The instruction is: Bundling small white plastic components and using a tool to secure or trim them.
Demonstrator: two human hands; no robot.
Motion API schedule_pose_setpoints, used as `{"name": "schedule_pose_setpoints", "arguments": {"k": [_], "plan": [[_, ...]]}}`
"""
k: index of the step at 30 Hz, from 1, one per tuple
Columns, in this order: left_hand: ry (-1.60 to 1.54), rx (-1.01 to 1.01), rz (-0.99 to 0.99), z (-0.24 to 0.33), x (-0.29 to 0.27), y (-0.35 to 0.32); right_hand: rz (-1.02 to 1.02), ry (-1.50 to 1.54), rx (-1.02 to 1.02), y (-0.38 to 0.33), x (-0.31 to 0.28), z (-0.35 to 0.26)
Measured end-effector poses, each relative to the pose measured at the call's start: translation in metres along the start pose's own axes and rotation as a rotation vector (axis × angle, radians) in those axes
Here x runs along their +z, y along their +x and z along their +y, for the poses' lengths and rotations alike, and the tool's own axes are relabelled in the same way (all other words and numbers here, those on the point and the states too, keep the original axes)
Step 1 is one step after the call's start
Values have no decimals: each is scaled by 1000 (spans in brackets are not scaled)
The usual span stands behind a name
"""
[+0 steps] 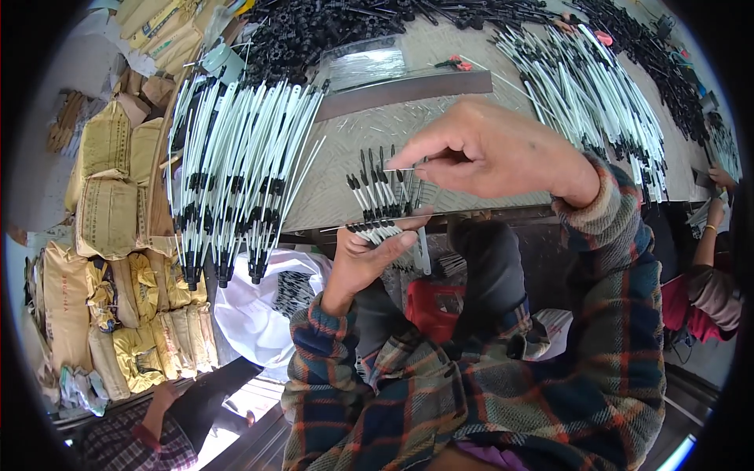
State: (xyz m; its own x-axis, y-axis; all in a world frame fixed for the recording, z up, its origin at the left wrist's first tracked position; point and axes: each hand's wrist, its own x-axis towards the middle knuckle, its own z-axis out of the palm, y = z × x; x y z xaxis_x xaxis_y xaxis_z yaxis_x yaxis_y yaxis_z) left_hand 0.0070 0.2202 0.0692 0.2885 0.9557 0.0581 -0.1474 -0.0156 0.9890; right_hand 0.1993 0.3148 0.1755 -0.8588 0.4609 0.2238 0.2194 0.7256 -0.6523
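Observation:
My left hand (365, 259) is closed around a bundle of short white rods with black ends (377, 230) at the table's front edge. The rods lie side by side in a row, and their black tips point away from me. Just above and to the right, my right hand (495, 153) reaches over from the right with thumb and forefinger pinched together. A thin, pale, wire-like strip (399, 169) shows at these fingertips, close to the black tips. A second thin strip runs across the rods near my left fingers.
Long white rods with black joints (236, 149) overhang the table edge at left; another heap (581, 102) lies at right. Black parts (314, 31) are piled at the back, behind a brown bar (408, 93). A white sack (271, 314) stands below. Other people sit at right and lower left.

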Motion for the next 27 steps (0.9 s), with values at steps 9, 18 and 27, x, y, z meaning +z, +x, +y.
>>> {"name": "schedule_pose_setpoints", "arguments": {"k": [9, 18, 27], "plan": [[-80, 10, 12, -4, 0, 2, 160, 97, 57, -8, 20, 6], [-4, 1, 1, -2, -1, 0, 153, 39, 65, -3, 19, 6], [-56, 25, -79, 0, -4, 1, 153, 184, 30, -1, 18, 10]]}}
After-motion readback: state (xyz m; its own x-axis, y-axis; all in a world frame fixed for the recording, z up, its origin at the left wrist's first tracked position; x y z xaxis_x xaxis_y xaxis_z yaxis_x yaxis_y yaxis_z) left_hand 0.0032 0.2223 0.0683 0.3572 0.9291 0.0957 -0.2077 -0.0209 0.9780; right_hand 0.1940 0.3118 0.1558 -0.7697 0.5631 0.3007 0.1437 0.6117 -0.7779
